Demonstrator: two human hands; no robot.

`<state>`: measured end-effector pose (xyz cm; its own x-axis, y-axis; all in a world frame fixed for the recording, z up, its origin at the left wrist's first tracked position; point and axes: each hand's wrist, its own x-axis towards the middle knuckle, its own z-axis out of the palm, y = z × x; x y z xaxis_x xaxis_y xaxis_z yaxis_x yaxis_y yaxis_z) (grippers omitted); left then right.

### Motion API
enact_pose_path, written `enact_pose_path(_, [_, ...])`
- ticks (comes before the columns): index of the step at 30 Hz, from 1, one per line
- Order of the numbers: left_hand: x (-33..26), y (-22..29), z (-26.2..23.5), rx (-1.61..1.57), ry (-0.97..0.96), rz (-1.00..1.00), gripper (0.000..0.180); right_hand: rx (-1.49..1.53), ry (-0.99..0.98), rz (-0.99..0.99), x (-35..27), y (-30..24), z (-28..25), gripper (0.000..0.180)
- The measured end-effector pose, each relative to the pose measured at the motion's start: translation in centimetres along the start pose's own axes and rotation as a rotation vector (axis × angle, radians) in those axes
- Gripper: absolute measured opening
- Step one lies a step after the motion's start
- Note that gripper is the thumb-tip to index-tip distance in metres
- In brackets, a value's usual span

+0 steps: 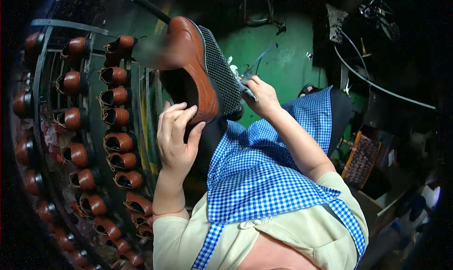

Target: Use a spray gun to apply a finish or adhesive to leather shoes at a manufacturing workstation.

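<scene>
Racks (94, 128) of brown shoes (118, 142) flank green floor (283, 67)

- The brown leather shoe (191, 67) is the thing in hand: glossy tan-brown upper with a line of decorative stitching near the heel, and a dark, finely textured sole along its right side.
- It is tilted on its side above the blue checked apron (255, 171), sole facing right, its dark opening towards the left hand.
- The left hand (175, 140) grips its lower end from below, fingers wrapped over the leather.
- A slim metal tool (247, 88) touches the sole's lower right edge, pinched in the right hand (262, 97), just right of the shoe.
</scene>
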<state>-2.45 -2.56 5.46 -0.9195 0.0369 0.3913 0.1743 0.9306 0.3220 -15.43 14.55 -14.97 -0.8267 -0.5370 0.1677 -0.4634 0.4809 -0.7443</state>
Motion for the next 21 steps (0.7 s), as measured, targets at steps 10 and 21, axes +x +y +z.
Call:
enact_pose_path(10, [-1.2, 1.0, -1.4, -0.057, -0.041, 0.025, 0.054, 0.403, 0.044, -0.069, -2.3, -3.1, -10.4, 0.012])
enact_pose_path(21, [-1.2, 0.9, -2.8, -0.012, -0.093, 0.031, 0.048, 0.643, -0.052, -0.296, -0.4, -6.5, -11.4, 0.012])
